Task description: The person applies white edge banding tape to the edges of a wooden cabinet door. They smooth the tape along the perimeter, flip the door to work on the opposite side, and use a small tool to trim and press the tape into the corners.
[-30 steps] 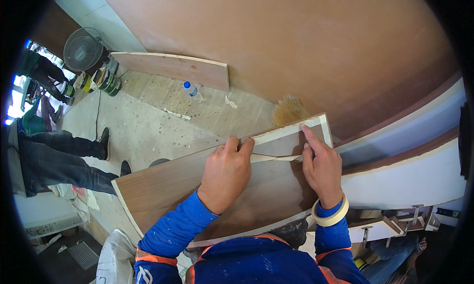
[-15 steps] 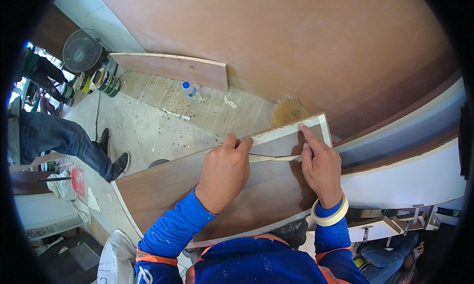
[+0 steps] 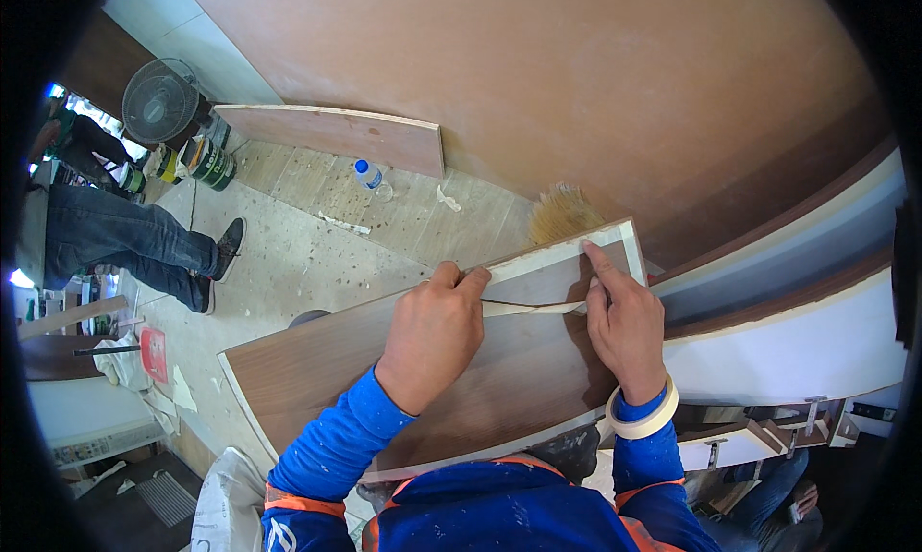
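Note:
A brown wood-grain panel [image 3: 336,370] lies in front of me, its edges bordered with pale masking tape [image 3: 543,257]. My left hand [image 3: 434,329] is closed in a pinch at the far edge, holding a loose strip of masking tape [image 3: 523,309]. The strip spans to my right hand [image 3: 622,326], where its end meets the curled fingers. That hand's index finger stretches out and presses the taped border near the panel's far right corner. Around my right wrist hangs a roll of masking tape [image 3: 642,427].
A loose board [image 3: 336,134] leans against the large brown wall panel [image 3: 538,82]. A plastic bottle [image 3: 367,174], a fan [image 3: 160,101] and paint buckets [image 3: 206,163] stand beyond. One person's legs [image 3: 125,235] are at left; another person [image 3: 768,504] sits low at right, beside white drawers [image 3: 720,451].
The person at left has shifted their legs and feet. The person at lower right has moved slightly. My hands and the tape strip stay nearly in place.

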Available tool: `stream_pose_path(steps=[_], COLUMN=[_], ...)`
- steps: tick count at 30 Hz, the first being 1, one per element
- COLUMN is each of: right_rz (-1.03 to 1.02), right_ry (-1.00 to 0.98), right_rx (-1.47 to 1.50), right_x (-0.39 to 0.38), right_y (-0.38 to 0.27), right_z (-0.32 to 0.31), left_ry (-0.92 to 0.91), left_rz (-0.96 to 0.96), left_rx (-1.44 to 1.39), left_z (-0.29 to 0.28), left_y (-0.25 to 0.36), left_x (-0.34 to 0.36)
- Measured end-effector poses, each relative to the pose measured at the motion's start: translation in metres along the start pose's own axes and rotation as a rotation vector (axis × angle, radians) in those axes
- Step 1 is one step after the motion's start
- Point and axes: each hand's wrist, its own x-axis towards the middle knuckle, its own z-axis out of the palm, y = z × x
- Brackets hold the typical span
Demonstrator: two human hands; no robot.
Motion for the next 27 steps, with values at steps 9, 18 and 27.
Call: stream_pose_path(steps=[9,18,27], right_rz=[-0.005,0.003,-0.031], right_ry=[0.006,0.003,0.008], right_rx=[0.002,-0.005,-0.011], right_x=[0.0,0.0,0.002], right_y=[0.002,0.0,0.001], right_z=[0.001,0.0,0.001], left_ry=[-0.019,-0.001,-0.002], left_rz=[-0.005,0.003,0.006], left_rx=[-0.048,-0.095,-0.134], left_z=[-0.003,-0.01,-0.022], left_y=[-0.001,0.001,0.008], left_x=[0.0,0.0,0.004])
